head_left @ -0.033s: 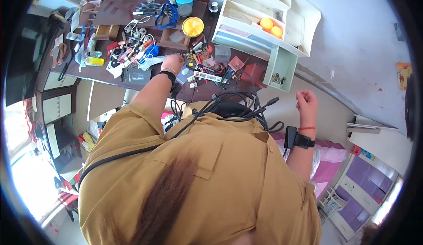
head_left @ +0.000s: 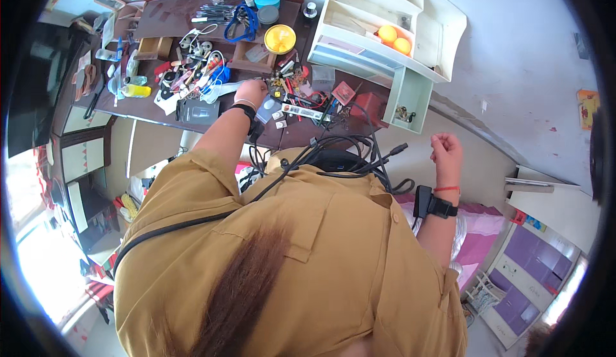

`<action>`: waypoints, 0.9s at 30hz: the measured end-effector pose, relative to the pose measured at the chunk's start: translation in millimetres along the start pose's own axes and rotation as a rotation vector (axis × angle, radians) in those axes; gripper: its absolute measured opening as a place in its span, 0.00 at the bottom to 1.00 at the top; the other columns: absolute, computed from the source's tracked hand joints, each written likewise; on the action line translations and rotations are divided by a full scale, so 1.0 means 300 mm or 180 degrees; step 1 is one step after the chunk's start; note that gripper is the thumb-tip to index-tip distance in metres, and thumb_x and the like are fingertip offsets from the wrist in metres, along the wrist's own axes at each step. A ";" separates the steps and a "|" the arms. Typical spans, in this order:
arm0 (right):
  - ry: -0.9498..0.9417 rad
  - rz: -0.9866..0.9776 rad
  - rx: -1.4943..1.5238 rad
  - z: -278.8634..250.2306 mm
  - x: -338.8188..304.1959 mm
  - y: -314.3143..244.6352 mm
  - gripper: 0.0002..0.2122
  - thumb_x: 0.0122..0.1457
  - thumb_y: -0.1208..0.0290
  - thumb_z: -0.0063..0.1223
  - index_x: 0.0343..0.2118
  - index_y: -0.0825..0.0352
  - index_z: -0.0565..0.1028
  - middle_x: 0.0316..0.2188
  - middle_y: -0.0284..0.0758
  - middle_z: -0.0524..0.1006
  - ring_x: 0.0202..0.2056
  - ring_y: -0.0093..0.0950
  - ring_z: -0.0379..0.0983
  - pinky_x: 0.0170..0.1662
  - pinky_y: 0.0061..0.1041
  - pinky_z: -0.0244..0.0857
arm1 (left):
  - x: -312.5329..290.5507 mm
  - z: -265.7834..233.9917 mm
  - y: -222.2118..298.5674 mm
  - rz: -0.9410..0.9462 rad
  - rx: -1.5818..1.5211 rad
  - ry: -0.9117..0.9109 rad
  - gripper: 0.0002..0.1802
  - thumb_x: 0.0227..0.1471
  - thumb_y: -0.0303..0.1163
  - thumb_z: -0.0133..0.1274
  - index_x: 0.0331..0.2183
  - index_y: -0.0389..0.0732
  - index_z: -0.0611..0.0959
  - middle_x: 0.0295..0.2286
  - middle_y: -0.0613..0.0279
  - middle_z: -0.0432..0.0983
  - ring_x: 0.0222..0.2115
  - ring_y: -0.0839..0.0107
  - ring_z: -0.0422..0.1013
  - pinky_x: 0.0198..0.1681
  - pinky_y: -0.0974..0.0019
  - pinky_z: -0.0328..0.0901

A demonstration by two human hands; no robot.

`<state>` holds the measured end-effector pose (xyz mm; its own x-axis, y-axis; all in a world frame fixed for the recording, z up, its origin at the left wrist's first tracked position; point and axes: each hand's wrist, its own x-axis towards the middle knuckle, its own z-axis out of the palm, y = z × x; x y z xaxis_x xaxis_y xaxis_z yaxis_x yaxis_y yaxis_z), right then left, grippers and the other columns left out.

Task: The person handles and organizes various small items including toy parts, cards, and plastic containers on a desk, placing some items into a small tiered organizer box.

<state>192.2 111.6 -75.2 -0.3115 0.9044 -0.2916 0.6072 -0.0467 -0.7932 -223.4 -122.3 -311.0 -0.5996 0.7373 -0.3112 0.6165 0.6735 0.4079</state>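
Observation:
My left hand (head_left: 251,92) is closed over the cluttered dark table (head_left: 281,139), its curled fingers hiding whatever they grip. Beside it lie a clear plastic container (head_left: 268,109), two small white blocks and a heap of small parts with red and yellow pieces (head_left: 296,82). My right hand (head_left: 447,151) is raised in the air to the right of the table, fingers curled in, with nothing visible in them. Closest to it is a pulled-out pale green drawer (head_left: 414,97) with a few small metal items inside.
A white organizer (head_left: 449,29) holding orange balls (head_left: 387,34) stands at the back right. Behind my left hand are a yellow round tub (head_left: 280,38), a blue strap (head_left: 242,24) and piled cables and tools. Black cables (head_left: 333,142) hang before my chest. A red box (head_left: 369,109) sits near the drawer.

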 end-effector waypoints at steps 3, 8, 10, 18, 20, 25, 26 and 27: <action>0.0103 0.0177 0.0090 -0.006 -0.046 0.021 0.05 0.56 0.72 0.56 0.31 0.68 0.74 0.21 0.26 0.72 0.18 0.14 0.63 0.21 0.15 0.58 | 0.014 0.012 0.010 0.0105 -0.0035 0.0049 0.10 0.44 0.37 0.56 0.31 0.46 0.84 0.31 0.53 0.78 0.35 0.53 0.74 0.40 0.55 0.69; 0.0151 0.0227 0.0249 -0.017 -0.082 0.085 0.05 0.56 0.71 0.56 0.32 0.65 0.74 0.21 0.25 0.71 0.17 0.14 0.62 0.19 0.13 0.53 | 0.030 0.009 0.075 0.0075 -0.0019 -0.0293 0.12 0.44 0.39 0.59 0.33 0.45 0.84 0.32 0.54 0.79 0.36 0.55 0.74 0.42 0.56 0.68; 0.0167 0.0253 0.0324 -0.016 -0.088 0.087 0.05 0.56 0.71 0.56 0.32 0.65 0.74 0.21 0.25 0.71 0.16 0.14 0.62 0.19 0.13 0.53 | 0.025 0.017 0.081 0.0077 0.0083 -0.0334 0.13 0.44 0.39 0.59 0.34 0.45 0.84 0.33 0.53 0.78 0.37 0.55 0.74 0.42 0.57 0.68; 0.0099 0.0214 0.0433 -0.030 -0.065 0.075 0.05 0.56 0.74 0.55 0.32 0.68 0.74 0.23 0.26 0.72 0.21 0.15 0.65 0.23 0.14 0.60 | 0.020 0.032 0.039 0.0011 -0.0034 -0.0181 0.12 0.45 0.37 0.58 0.34 0.44 0.83 0.34 0.51 0.77 0.38 0.54 0.73 0.42 0.57 0.68; 0.0046 0.0092 0.0324 -0.028 -0.044 0.066 0.05 0.56 0.74 0.55 0.33 0.68 0.74 0.24 0.27 0.73 0.22 0.15 0.65 0.24 0.15 0.61 | 0.001 -0.005 0.039 0.0259 -0.0796 -0.0090 0.12 0.44 0.37 0.59 0.33 0.44 0.83 0.32 0.50 0.77 0.36 0.54 0.73 0.41 0.58 0.68; -0.0105 -0.0210 0.0282 -0.001 0.018 -0.011 0.05 0.57 0.73 0.54 0.33 0.69 0.74 0.26 0.28 0.74 0.24 0.15 0.67 0.28 0.15 0.62 | -0.066 -0.177 0.136 0.0204 -0.2595 -0.0746 0.14 0.54 0.33 0.55 0.39 0.34 0.79 0.31 0.64 0.78 0.30 0.78 0.70 0.36 0.72 0.67; -0.0289 -0.0371 0.0366 0.009 0.035 -0.034 0.05 0.57 0.74 0.54 0.34 0.69 0.74 0.26 0.28 0.74 0.25 0.15 0.67 0.28 0.15 0.63 | -0.078 -0.205 0.150 0.0193 -0.2587 -0.0706 0.14 0.54 0.33 0.55 0.39 0.34 0.79 0.31 0.64 0.78 0.30 0.78 0.70 0.36 0.72 0.67; -0.0440 -0.0512 0.0448 0.013 0.046 -0.054 0.05 0.57 0.74 0.54 0.34 0.69 0.74 0.26 0.27 0.74 0.25 0.15 0.67 0.29 0.15 0.63 | -0.096 -0.267 0.206 0.0168 -0.2902 -0.0799 0.14 0.55 0.32 0.55 0.41 0.34 0.79 0.32 0.65 0.78 0.31 0.79 0.71 0.35 0.74 0.66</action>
<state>175.0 123.0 -68.3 -0.4988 0.8388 -0.2184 0.4371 0.0258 -0.8990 -208.8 -106.1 -208.1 -0.3895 0.8269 -0.4055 -0.0604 0.4164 0.9072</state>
